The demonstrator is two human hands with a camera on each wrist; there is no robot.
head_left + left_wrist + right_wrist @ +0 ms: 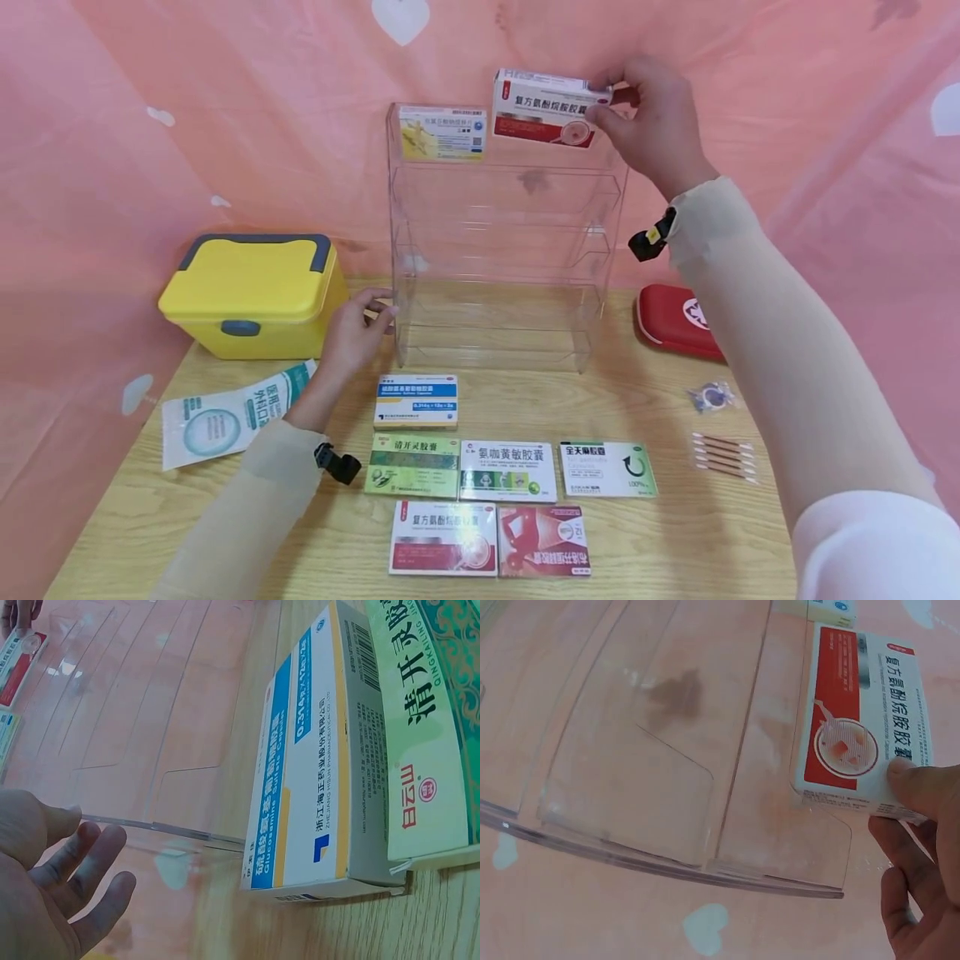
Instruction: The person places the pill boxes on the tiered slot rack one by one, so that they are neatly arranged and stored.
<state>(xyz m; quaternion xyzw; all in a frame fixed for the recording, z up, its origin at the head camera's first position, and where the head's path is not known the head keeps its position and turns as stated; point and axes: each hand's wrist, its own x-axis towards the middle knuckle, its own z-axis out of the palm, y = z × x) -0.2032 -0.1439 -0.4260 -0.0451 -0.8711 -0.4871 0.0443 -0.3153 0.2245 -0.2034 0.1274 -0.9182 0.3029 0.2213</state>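
The clear acrylic rack (pixel 504 250) stands upright at the far middle of the wooden table (pixel 675 542), its tiers rising toward the pink backdrop. To its left sits the yellow case (pixel 251 292); to its right, the red pouch (pixel 675 321). Six medicine boxes lie flat on the near side of the rack.

The red-and-white box (pixel 551 108) is at the rack's top tier, right half, just beside a yellow-and-blue box (pixel 442 132) already standing there on the left. Its long axis runs left to right, its printed face turned toward the person, tilted slightly so the left end sits higher. It looks only partly in the tier.

The right hand (pixel 648 125) pinches the box at its right end, thumb on the front face and the other fingers curled behind. The left hand (pixel 358 329) rests against the rack's lower left edge, fingers straight and loosely apart, holding nothing.

The grip is on one end only, so the free left end could dip or knock the neighbouring box askew. If the lower edge catches the tier's clear front lip, the box may tip forward and fall. The rack is light and tall; a push at the top could rock it, which the left hand seems to guard against.
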